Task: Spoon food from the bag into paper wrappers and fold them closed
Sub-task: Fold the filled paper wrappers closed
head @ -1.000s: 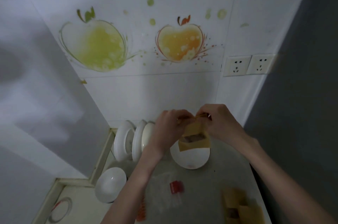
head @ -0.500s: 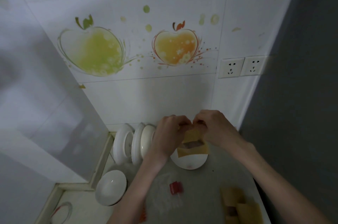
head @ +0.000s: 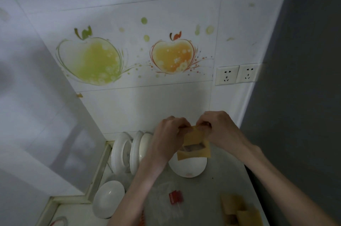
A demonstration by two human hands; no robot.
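A yellow-brown paper wrapper (head: 193, 144) with a small window showing dark food hangs in the air above a white bowl (head: 188, 167). My left hand (head: 168, 137) pinches its top edge from the left and my right hand (head: 219, 129) pinches it from the right, fingers curled over the fold. A clear plastic bag (head: 166, 203) with a red clip or label (head: 176, 197) lies on the grey counter (head: 212, 198) near my left forearm. No spoon is visible.
Several more paper wrappers (head: 238, 211) lie at the counter's lower right. White plates (head: 129, 151) stand upright in a rack on the left, with a white bowl (head: 108, 199) below them. A tiled wall with two sockets (head: 238, 74) is behind; a dark wall bounds the right.
Both hands have kept hold of the wrapper's top, drawing closer together over it. The camera has tilted up, so hands and counter sit lower in view.
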